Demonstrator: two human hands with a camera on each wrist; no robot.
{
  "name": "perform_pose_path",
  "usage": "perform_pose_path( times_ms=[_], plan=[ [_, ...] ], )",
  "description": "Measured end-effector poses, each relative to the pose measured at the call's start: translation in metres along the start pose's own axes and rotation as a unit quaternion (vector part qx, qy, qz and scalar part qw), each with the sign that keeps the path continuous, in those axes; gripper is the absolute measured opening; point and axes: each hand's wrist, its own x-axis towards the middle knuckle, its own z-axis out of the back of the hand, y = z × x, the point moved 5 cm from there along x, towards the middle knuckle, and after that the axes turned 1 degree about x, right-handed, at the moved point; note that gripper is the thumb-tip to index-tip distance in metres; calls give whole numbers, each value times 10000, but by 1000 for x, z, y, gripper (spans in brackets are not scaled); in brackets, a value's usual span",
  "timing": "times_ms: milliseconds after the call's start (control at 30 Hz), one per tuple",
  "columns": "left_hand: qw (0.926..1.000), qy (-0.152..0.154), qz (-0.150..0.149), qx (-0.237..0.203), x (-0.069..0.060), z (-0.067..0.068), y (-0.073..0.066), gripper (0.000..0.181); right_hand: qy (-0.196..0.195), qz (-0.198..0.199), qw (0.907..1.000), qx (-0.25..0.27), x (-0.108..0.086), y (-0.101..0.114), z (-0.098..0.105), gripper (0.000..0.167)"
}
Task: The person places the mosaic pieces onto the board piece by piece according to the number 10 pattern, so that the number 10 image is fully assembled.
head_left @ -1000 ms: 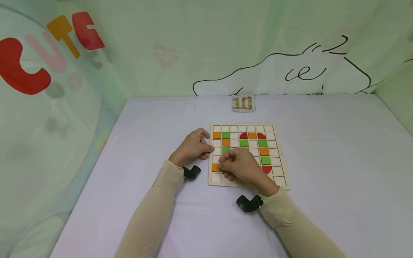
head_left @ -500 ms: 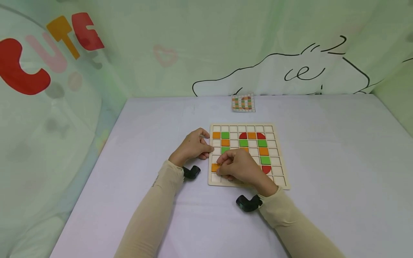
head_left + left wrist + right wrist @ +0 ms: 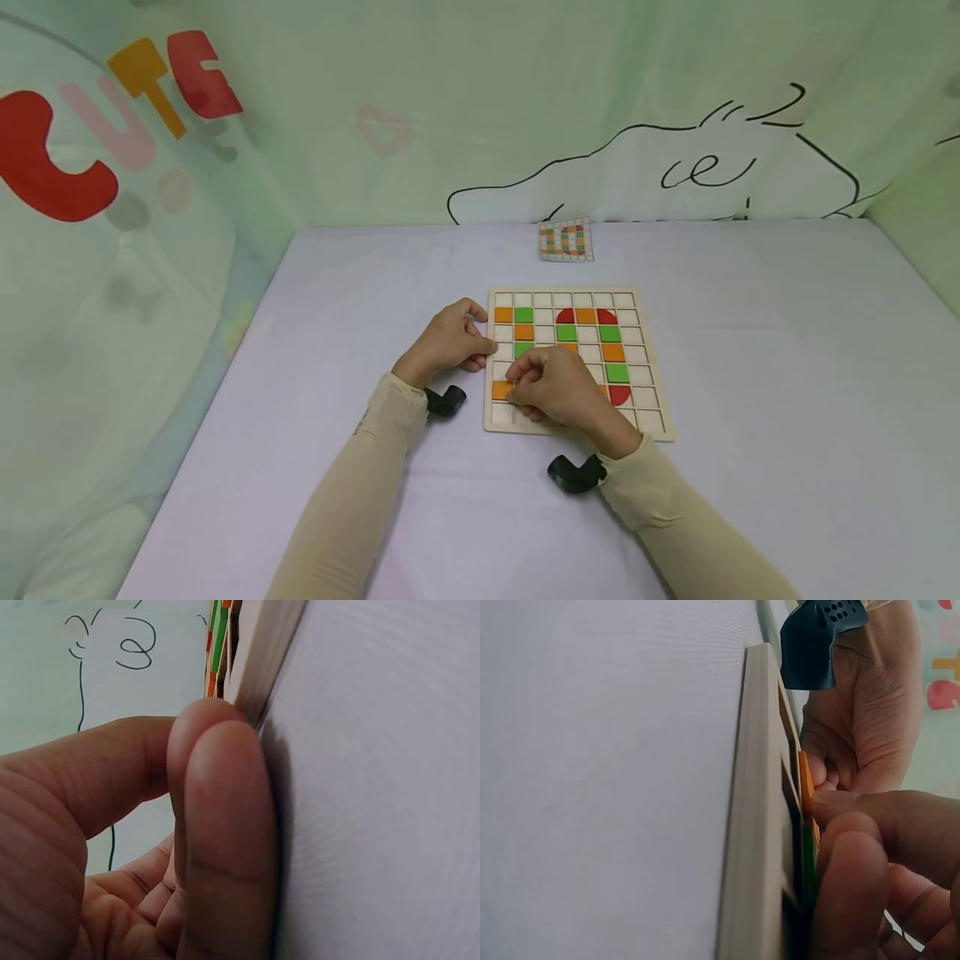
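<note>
In the head view a pale wooden grid board (image 3: 637,354) lies flat, with green, orange and red tiles in part of its cells. My left hand (image 3: 446,337) is at its left side, thumb and fingertips touching the rim, fingers loosely bent. Over the lower left part, my right hand (image 3: 558,383) has thumb and index finger at an orange tile (image 3: 500,390), pinching its right end. In the right wrist view, that orange tile (image 3: 805,780) looks slightly tilted at the board's surface, beside a green tile (image 3: 808,859). The right hand hides several cells.
Behind the board lies a small printed card (image 3: 566,239) with a coloured grid pattern. Black wrist-worn cameras hang under both wrists, the right one (image 3: 576,475) near the board's front edge. Printed cloth walls stand behind and left of the white table (image 3: 787,375).
My right fingertips shift slightly left over the orange tile, then a touch back to the right. The left hand and the board stay where they were.
</note>
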Motion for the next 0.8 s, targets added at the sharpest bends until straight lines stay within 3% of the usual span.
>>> perform_pose_path(
  times_ms=[233, 500, 667, 800],
  plan=[
    [10000, -22, -15, 17, 2, 0, 0, 45, -27, 35, 10000, 63, 2, -2, 1, 5],
    [10000, 15, 44, 32, 6, 3, 3, 44, -110, 150, 9997, 172, -3, -9, 11, 12],
    [9998, 107, 112, -134, 5, 10, 8, 41, -246, 119, 9991, -338, -22, -15, 48, 18],
    [9995, -236, -61, 179, 5, 32, 3, 39, -567, -132, 9935, -976, -34, -19, 100, 28]
  ],
)
